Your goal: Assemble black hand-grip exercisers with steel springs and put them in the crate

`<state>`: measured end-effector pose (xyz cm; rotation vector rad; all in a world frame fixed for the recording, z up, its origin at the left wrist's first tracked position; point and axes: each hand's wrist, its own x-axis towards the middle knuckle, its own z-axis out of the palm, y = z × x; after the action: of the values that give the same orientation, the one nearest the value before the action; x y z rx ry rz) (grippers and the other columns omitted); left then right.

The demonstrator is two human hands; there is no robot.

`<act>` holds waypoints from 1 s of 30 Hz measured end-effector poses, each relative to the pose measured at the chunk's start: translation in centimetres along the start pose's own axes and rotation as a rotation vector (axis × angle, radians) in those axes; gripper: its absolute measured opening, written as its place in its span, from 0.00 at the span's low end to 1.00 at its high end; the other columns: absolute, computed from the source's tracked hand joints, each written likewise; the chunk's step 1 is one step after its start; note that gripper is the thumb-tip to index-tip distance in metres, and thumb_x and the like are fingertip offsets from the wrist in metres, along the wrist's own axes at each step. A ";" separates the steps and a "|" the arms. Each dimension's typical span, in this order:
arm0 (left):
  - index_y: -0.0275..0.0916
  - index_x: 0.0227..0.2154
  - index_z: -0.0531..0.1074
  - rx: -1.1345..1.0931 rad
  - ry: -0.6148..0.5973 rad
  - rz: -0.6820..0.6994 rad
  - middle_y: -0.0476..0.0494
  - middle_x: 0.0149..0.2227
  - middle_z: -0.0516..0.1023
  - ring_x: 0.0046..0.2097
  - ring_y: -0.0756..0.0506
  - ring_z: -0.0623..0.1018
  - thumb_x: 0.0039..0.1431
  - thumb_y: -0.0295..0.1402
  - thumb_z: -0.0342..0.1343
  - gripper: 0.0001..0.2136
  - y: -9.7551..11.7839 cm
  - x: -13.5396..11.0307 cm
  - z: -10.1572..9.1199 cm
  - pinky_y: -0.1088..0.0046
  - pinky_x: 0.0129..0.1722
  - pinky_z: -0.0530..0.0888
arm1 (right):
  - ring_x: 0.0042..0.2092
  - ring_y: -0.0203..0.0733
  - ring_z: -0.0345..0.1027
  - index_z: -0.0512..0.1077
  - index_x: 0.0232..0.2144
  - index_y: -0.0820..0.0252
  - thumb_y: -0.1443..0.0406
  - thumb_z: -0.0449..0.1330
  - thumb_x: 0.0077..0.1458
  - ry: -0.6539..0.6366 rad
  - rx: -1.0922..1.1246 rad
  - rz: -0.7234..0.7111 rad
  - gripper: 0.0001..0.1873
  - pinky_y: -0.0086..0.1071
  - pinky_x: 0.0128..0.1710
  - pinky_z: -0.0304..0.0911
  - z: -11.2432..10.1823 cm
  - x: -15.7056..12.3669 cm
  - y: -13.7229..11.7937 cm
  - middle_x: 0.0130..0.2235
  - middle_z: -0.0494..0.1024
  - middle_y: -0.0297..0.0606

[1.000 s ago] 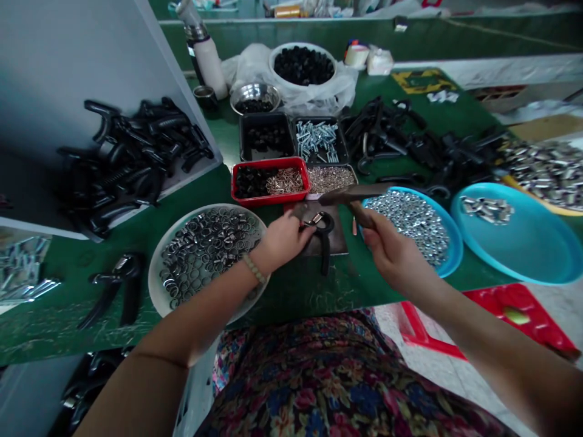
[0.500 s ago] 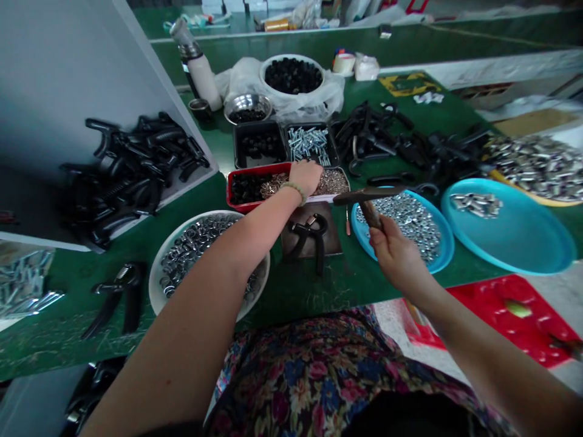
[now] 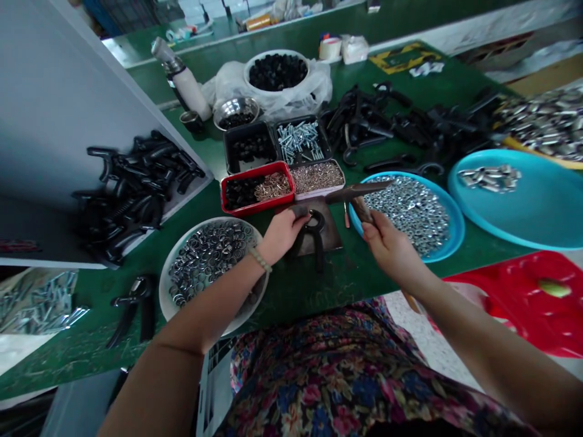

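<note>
My left hand is closed in a pinch at the top of a black hand gripper that lies on a dark metal plate. What its fingertips hold is too small to name. My right hand is wrapped round the wooden handle of a hammer, whose metal head hangs level just above the plate. A red tray with black parts and small clips sits right behind the plate.
A white bowl of metal rings stands to the left, a blue dish of nuts to the right, another blue dish beyond it. Black trays of screws, heaps of black grippers and a bottle lie around.
My left hand reached forward to the red tray, then came back to the top of the hand gripper on the plate. The hammer stayed raised in my right hand.
</note>
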<state>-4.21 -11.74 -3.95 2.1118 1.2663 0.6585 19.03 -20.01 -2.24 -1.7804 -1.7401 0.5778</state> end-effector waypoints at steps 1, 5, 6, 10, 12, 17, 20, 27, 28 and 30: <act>0.36 0.36 0.73 0.044 0.016 0.016 0.43 0.40 0.76 0.42 0.47 0.76 0.63 0.36 0.50 0.10 -0.2 -0.6 0.5 0.71 0.46 0.72 | 0.36 0.49 0.74 0.65 0.53 0.59 0.55 0.46 0.63 -0.005 0.010 0.000 0.22 0.39 0.35 0.67 0.1 0.0 0.0 0.40 0.78 0.46; 0.34 0.36 0.73 0.247 0.016 0.138 0.41 0.42 0.73 0.44 0.46 0.73 0.64 0.34 0.48 0.11 -0.6 -1.0 1.6 0.70 0.48 0.71 | 0.38 0.49 0.73 0.65 0.53 0.60 0.55 0.46 0.63 -0.012 0.029 -0.009 0.22 0.40 0.36 0.67 0.3 -0.1 -0.5 0.40 0.78 0.46; 0.34 0.36 0.73 0.298 0.001 0.159 0.40 0.41 0.73 0.44 0.46 0.73 0.65 0.34 0.47 0.12 -0.6 -1.0 1.7 0.68 0.48 0.71 | 0.38 0.50 0.73 0.65 0.53 0.60 0.55 0.46 0.63 -0.010 0.029 -0.011 0.22 0.40 0.36 0.67 0.3 -0.1 -0.6 0.40 0.78 0.46; 0.34 0.37 0.73 0.443 -0.049 0.196 0.40 0.41 0.72 0.43 0.45 0.73 0.65 0.34 0.46 0.13 -0.4 -1.1 1.3 0.67 0.48 0.71 | 0.37 0.49 0.74 0.65 0.53 0.59 0.54 0.46 0.63 -0.010 0.052 0.002 0.23 0.39 0.35 0.68 0.1 -0.4 -0.6 0.39 0.78 0.45; 0.34 0.37 0.73 0.487 -0.071 0.215 0.40 0.42 0.72 0.43 0.45 0.72 0.65 0.33 0.46 0.11 -0.3 -1.2 1.1 0.67 0.47 0.71 | 0.36 0.48 0.74 0.65 0.53 0.59 0.54 0.46 0.63 -0.016 0.057 0.016 0.22 0.39 0.35 0.68 0.1 -0.4 -0.6 0.39 0.78 0.45; 0.34 0.38 0.73 0.650 -0.155 0.271 0.39 0.42 0.71 0.43 0.43 0.71 0.64 0.29 0.46 0.11 0.3 -1.3 1.0 0.66 0.45 0.70 | 0.37 0.48 0.73 0.66 0.53 0.60 0.54 0.47 0.63 -0.006 0.049 0.008 0.23 0.39 0.37 0.67 0.3 -0.3 -0.6 0.39 0.78 0.45; 0.34 0.36 0.74 0.708 -0.236 0.321 0.37 0.43 0.71 0.44 0.41 0.70 0.65 0.30 0.45 0.12 0.5 -1.3 1.1 0.64 0.44 0.70 | 0.38 0.49 0.73 0.65 0.54 0.60 0.55 0.47 0.63 -0.009 0.036 -0.007 0.23 0.39 0.36 0.66 0.6 -0.3 -0.6 0.39 0.78 0.46; 0.35 0.47 0.71 0.457 -0.129 0.120 0.37 0.50 0.68 0.51 0.41 0.69 0.61 0.36 0.52 0.14 0.3 -4.0 0.6 0.63 0.53 0.69 | 0.40 0.54 0.75 0.65 0.55 0.62 0.58 0.47 0.62 -0.118 -0.076 -0.041 0.24 0.43 0.37 0.68 0.5 -0.9 -1.7 0.42 0.79 0.49; 0.34 0.48 0.70 0.420 -0.087 0.076 0.36 0.51 0.67 0.52 0.40 0.69 0.60 0.37 0.54 0.17 0.4 -4.9 0.4 0.63 0.54 0.69 | 0.43 0.54 0.74 0.63 0.57 0.60 0.58 0.47 0.62 -0.133 -0.081 -0.068 0.24 0.44 0.39 0.68 0.5 -1.0 -2.1 0.45 0.78 0.49; 0.32 0.52 0.67 0.386 -0.025 0.038 0.33 0.53 0.66 0.54 0.39 0.67 0.59 0.38 0.54 0.21 0.6 -6.8 0.0 0.60 0.56 0.68 | 0.48 0.53 0.73 0.57 0.62 0.56 0.60 0.46 0.62 -0.127 -0.076 -0.119 0.26 0.44 0.43 0.68 0.3 -1.3 -2.9 0.51 0.75 0.46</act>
<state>-6.75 -18.07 -4.35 2.4482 1.4339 0.4256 16.62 -21.29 -0.69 -1.7098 -1.9634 0.5929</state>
